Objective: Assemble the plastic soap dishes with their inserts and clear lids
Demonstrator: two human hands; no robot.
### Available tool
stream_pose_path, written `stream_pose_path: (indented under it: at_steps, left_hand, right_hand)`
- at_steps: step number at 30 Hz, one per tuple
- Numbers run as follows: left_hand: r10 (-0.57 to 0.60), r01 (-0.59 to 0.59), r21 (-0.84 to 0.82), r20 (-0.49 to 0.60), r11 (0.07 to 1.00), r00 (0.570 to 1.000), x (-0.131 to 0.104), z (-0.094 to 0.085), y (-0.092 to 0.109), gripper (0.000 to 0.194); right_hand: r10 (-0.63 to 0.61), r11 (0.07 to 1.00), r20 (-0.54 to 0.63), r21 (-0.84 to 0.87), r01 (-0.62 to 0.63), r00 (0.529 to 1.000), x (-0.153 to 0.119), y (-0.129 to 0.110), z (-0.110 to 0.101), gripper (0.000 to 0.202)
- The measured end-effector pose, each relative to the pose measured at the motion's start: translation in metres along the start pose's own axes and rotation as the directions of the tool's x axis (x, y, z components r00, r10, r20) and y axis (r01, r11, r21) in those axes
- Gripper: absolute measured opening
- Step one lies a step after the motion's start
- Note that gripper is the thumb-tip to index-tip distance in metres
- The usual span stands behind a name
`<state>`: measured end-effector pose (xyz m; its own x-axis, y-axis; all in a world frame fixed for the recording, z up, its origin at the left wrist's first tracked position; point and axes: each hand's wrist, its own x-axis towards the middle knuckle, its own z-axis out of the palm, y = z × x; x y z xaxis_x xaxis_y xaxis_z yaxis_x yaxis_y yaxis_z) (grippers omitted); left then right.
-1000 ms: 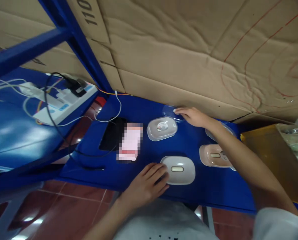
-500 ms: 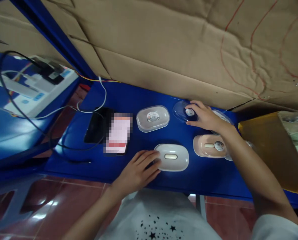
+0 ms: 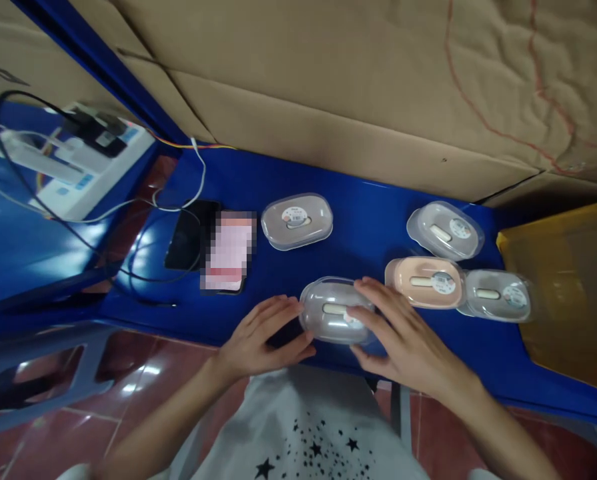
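A pale grey oval soap dish (image 3: 333, 309) with a cream-coloured bar-shaped piece in its middle lies on the blue table in front of me. Over it sits a clear plastic lid (image 3: 338, 292) bearing a round label. My right hand (image 3: 403, 333) grips the lid's right end, thumb at the near side and fingers at the far side and on top. At the dish's left end, my left hand (image 3: 265, 337) holds the rim between thumb and fingertips. I cannot tell whether the lid is seated all the way round.
Right of my hands lie a peach lidded dish (image 3: 423, 283) and two grey lidded dishes (image 3: 498, 295), (image 3: 445, 230). Another lidded dish (image 3: 297, 222) lies farther back. Phones (image 3: 191, 237), cables and a power strip (image 3: 85, 180) occupy the left; a yellow-brown box (image 3: 568, 300) stands right.
My right hand has brought the clear lid from the table's back towards me and onto the grey dish. My left hand has stayed at the dish's left end.
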<state>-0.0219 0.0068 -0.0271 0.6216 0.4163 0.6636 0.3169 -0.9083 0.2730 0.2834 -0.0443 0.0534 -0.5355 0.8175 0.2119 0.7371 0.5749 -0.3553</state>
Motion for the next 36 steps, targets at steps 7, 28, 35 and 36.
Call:
stream_pose_path:
  at_steps: [7, 28, 35, 36]
  left_hand:
    - [0.021, -0.015, -0.108, 0.054, 0.994, 0.998, 0.01, -0.004, -0.003, 0.03]
    - [0.058, -0.041, -0.185, 0.09, 0.982, 0.994, 0.02, -0.011, -0.015, 0.035]
    - [0.033, -0.002, -0.222, 0.133, 0.975, 0.991, 0.016, -0.007, -0.016, 0.035]
    - [0.028, 0.004, -0.226, 0.141, 0.974, 0.99, 0.015, -0.007, -0.016, 0.034]
  right_hand:
    - [-0.041, 0.996, -0.043, 0.074, 0.044, 0.998, -0.011, 0.003, 0.029, 0.051]
    - [-0.009, 1.0, -0.15, -0.014, 0.007, 0.989, -0.044, 0.0, 0.033, 0.083]
    - [-0.025, 0.998, -0.158, -0.057, 0.016, 0.987, -0.041, -0.002, 0.04, 0.075]
    - [-0.022, 0.998, -0.161, -0.054, 0.013, 0.987, -0.04, -0.003, 0.04, 0.074]
